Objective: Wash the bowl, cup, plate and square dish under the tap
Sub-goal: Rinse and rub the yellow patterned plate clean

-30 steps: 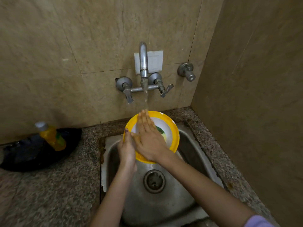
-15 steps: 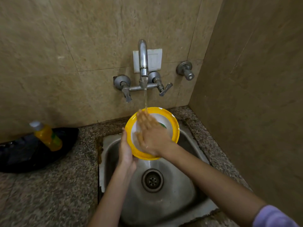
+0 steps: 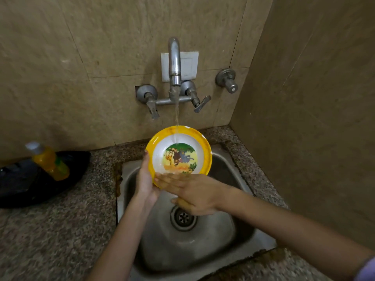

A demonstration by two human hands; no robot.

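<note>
A yellow-rimmed bowl point(image 3: 178, 147) with a white inside and a cartoon animal picture is held tilted over the steel sink point(image 3: 229, 236). Water runs from the tap point(image 3: 174, 63) onto its inside. My left hand point(image 3: 145, 179) grips the bowl's left lower rim from behind. My right hand point(image 3: 192, 191) lies flat with fingers together across the bowl's bottom edge, pointing left. The cup, plate and square dish are not in sight.
A yellow soap bottle point(image 3: 49, 162) lies on a black tray-like thing point(image 3: 24, 187) on the granite counter point(image 3: 60, 230) to the left. Tiled walls close the back and right. The drain point(image 3: 182, 217) sits under my right hand.
My right hand slid down from the bowl's inside to its lower edge, uncovering the picture. The left hand keeps its hold.
</note>
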